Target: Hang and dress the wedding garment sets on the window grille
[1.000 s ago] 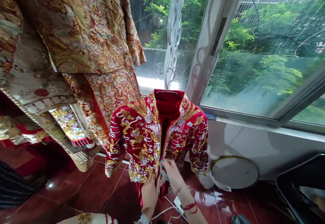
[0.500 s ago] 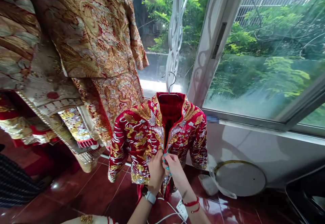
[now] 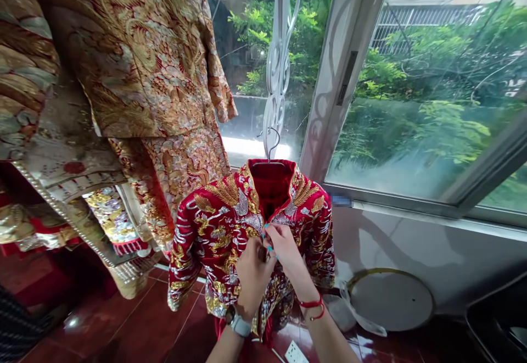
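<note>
Centrally, right hand (image 3: 284, 247): thumb and fingers, with turquoise nails, pinch the front edge of the jacket below its collar; the exact bit held is hidden by the fingertips.
Left hand (image 3: 252, 275): just beside and slightly lower than the right, fingers curled in against the same front; whether they grip cloth cannot be told.
Wrists: a wristwatch (image 3: 240, 325) with a pale strap on the left; a red bracelet (image 3: 312, 303) on the right.
Red jacket (image 3: 224, 242): directly behind both hands and touched by them, hanging upright, embroidered in gold and silver; its shoulders and collar stand above the hands, its sleeves to either side, its hem below.
Front opening: parted in a V above the fingers, showing the dark red lining; its edges draw together at the fingertips.
Hanger (image 3: 269, 162): inside the collar, its metal hook rising in front of white scrolled ironwork (image 3: 276, 77).
Left of the jacket: a large gold-patterned robe (image 3: 140, 50) hangs near, with further embroidered garments lower down and farther left.
Right of the jacket: a round pale board (image 3: 391, 300) leans near the wall, a clear plastic bag (image 3: 358, 319) beside it.
Behind: a sliding window (image 3: 411, 132), green foliage beyond the glass.
Below: glossy red floor tiles (image 3: 135, 311); a white power strip (image 3: 295, 353), partly cropped.
</note>
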The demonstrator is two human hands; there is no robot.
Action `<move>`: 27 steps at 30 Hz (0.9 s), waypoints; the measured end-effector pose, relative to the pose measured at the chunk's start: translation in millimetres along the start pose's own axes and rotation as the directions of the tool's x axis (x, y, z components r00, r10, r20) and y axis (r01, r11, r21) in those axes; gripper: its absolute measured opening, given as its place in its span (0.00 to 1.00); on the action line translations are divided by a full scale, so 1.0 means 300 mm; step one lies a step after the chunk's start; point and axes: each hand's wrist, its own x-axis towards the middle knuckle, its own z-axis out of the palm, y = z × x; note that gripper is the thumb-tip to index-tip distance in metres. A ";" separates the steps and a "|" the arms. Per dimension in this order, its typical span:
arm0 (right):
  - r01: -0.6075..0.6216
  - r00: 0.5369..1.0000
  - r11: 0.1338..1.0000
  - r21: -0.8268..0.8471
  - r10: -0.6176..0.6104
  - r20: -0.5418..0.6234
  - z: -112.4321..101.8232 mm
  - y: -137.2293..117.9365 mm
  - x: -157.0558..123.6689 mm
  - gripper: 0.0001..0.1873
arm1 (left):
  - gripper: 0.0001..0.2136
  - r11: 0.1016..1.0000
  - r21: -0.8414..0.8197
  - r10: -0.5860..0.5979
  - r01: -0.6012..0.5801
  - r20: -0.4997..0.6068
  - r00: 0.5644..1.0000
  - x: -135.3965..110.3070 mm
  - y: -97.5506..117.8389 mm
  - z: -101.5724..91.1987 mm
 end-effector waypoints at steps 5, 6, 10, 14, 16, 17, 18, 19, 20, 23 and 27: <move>0.034 0.998 0.993 0.113 -0.028 -0.057 0.007 -0.046 0.028 0.10 | 0.05 0.999 0.043 0.026 -0.027 0.025 0.999 0.154 0.055 -0.039; 0.059 0.997 0.989 0.138 -0.050 -0.064 0.012 -0.066 0.041 0.10 | 0.06 0.999 0.033 0.039 -0.040 0.023 0.999 0.161 0.054 -0.035; 0.096 0.992 0.981 0.166 -0.081 -0.095 0.053 -0.119 0.089 0.10 | 0.12 0.999 0.011 0.041 -0.041 -0.018 0.999 0.144 0.041 -0.003; 0.148 0.989 0.989 0.018 -0.148 0.020 0.029 -0.114 0.089 0.13 | 0.14 0.997 -0.051 0.059 -0.059 0.003 0.998 0.135 0.025 -0.029; 0.288 0.958 0.937 -0.200 -0.277 0.081 -0.059 -0.127 0.081 0.16 | 0.14 0.975 -0.169 0.151 -0.144 0.025 0.988 0.165 -0.002 -0.097; 0.377 0.925 0.869 -0.321 -0.374 0.073 -0.123 -0.142 0.083 0.16 | 0.14 0.955 -0.219 0.202 -0.198 -0.005 0.979 0.195 -0.024 -0.146; 0.448 0.873 0.778 -0.441 -0.487 0.028 -0.196 -0.160 0.090 0.15 | 0.13 0.938 -0.243 0.238 -0.247 -0.067 0.969 0.235 -0.052 -0.203; 0.486 0.804 0.677 -0.553 -0.594 -0.021 -0.275 -0.180 0.104 0.13 | 0.13 0.936 -0.226 0.242 -0.270 -0.145 0.959 0.285 -0.086 -0.265; 0.494 0.735 0.580 -0.648 -0.676 -0.045 -0.352 -0.198 0.124 0.15 | 0.12 0.947 -0.179 0.226 -0.267 -0.218 0.949 0.344 -0.125 -0.326; 0.480 0.765 0.445 -0.756 -0.634 0.113 -0.534 -0.227 0.203 0.34 | 0.26 0.987 -0.096 0.119 -0.129 -0.098 0.988 0.528 -0.257 -0.466; 0.539 0.824 0.484 -0.689 -0.471 0.314 -0.615 -0.226 0.280 0.23 | 0.29 0.972 -0.236 0.083 0.012 0.388 0.918 0.649 -0.366 -0.492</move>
